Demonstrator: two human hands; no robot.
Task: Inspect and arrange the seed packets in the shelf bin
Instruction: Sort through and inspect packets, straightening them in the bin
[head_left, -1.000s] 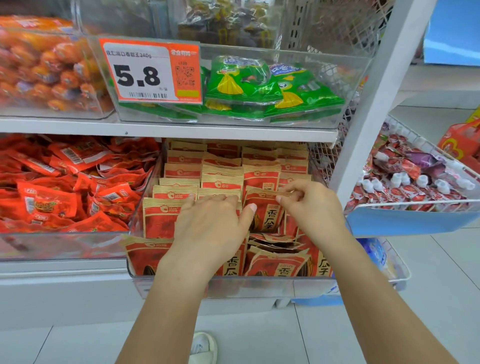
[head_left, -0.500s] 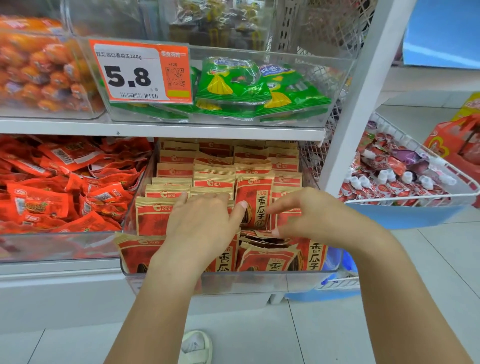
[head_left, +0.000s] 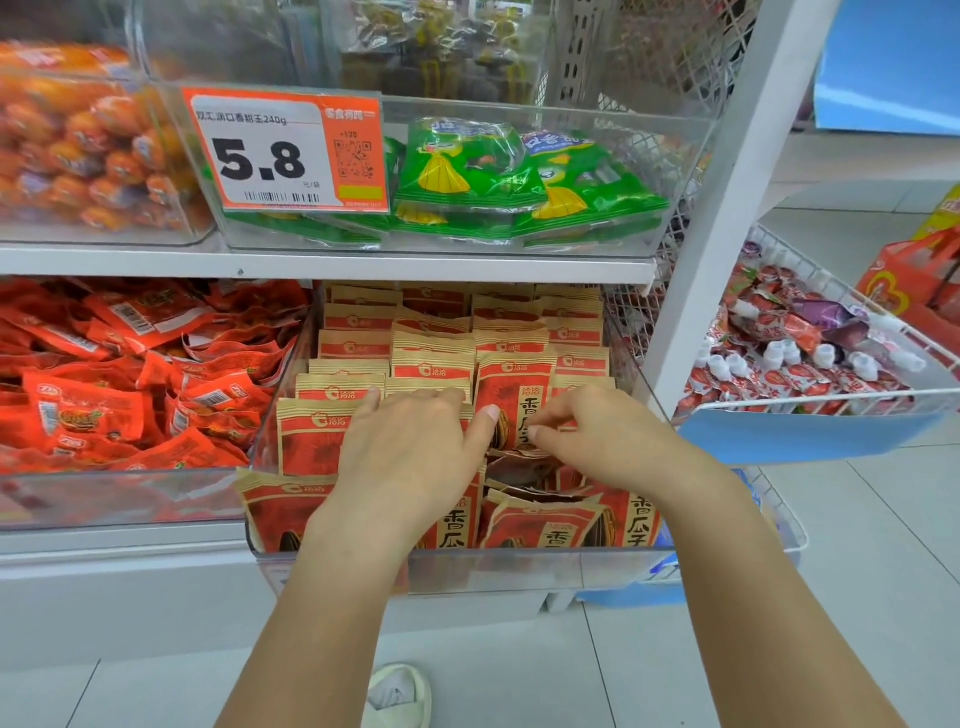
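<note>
A clear plastic shelf bin (head_left: 519, 569) on the lower shelf holds several rows of tan-and-red seed packets (head_left: 431, 364), most standing upright. My left hand (head_left: 410, 452) rests flat with straight fingers on the packets in the left-middle rows, its thumb against an upright packet (head_left: 511, 400). My right hand (head_left: 597, 441) has its fingers curled and pinches the lower edge of that same upright packet. Below the hands, a few packets (head_left: 540, 525) lie slumped and crooked at the front of the bin.
To the left sits a bin of red-orange snack packets (head_left: 130, 374). Above, a clear bin holds green packets (head_left: 498, 176) behind a 5.8 price tag (head_left: 285, 150). A white upright post (head_left: 727, 208) stands at right, beside a wire basket (head_left: 831, 400) of small pouches. Floor tiles lie below.
My right hand has dropped lower and drawn in toward the left hand, with the upright packet standing straighter. The left hand has stayed on the packets.
</note>
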